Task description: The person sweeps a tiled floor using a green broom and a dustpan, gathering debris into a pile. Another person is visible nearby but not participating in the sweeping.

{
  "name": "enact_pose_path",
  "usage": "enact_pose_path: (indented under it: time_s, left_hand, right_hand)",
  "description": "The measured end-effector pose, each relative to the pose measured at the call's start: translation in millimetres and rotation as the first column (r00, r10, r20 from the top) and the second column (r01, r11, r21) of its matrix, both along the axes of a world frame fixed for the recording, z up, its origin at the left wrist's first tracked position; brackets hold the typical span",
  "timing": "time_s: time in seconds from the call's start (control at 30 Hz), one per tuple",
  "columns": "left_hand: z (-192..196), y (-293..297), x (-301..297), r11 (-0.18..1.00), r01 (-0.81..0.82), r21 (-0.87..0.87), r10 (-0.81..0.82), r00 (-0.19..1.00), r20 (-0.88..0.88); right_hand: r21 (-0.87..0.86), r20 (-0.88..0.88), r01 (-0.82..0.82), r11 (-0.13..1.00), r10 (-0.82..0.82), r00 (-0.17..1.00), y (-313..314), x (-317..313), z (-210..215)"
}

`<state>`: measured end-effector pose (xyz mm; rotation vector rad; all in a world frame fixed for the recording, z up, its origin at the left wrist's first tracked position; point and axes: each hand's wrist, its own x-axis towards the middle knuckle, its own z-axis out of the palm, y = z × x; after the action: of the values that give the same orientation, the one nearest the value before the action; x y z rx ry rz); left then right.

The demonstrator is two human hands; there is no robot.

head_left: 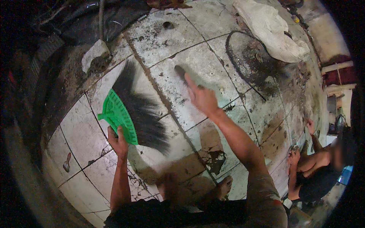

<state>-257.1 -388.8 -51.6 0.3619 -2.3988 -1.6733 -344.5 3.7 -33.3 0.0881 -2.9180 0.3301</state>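
Observation:
My left hand point(118, 140) grips the lower edge of a green plastic broom head point(114, 110), thumb on top. Its long black bristles point(142, 108) fan out to the right over the tiles, and no handle shows on it. To the right, my right hand point(203, 99) reaches over the pale, dirty tiles with its fingers closed round a short, dark, flat blade-like tool point(179, 70). The tool's rounded tip points away from me, close to the floor. Most of it is hidden in my hand, so its exact kind is unclear.
A white sack point(272, 34) lies at the far right, beside dark dirt point(253, 57) and a thin black curved cord point(228, 47). Another person point(317, 167) crouches at the right. A pale block point(95, 55) stands far left; a small brush-like thing point(67, 163) lies near left.

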Motion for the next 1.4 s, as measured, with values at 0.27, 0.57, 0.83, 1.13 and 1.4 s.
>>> enact_pose_path:
  time_s: [0.27,0.57,0.83,1.13,1.4]
  left_hand:
    - [-4,5,-2,0.995,0.001,0.095,0.0,1.0,-0.012]
    - [11,11,0,0.999,-0.002,0.039,0.003,1.0,-0.021]
    - [4,11,-2,1.0,0.017,0.015,-0.016,0.999,-0.052]
    - [7,10,1,1.0,-0.001,0.017,0.002,0.999,-0.052]
    - [4,9,0,1.0,-0.016,-0.016,0.016,1.0,-0.022]
  right_hand:
    - [-0.071,0.007,0.132,0.989,-0.132,0.991,30,-52,2]
    - [0.09,0.1,0.25,0.964,-0.259,0.961,18,-74,9]
    - [-0.038,0.089,0.298,0.954,-0.294,0.952,60,-85,7]
    - [-0.02,0.124,0.366,0.93,-0.361,0.924,55,-94,19]
    - [-0.062,0.172,-0.092,0.994,0.101,0.98,-63,-43,10]
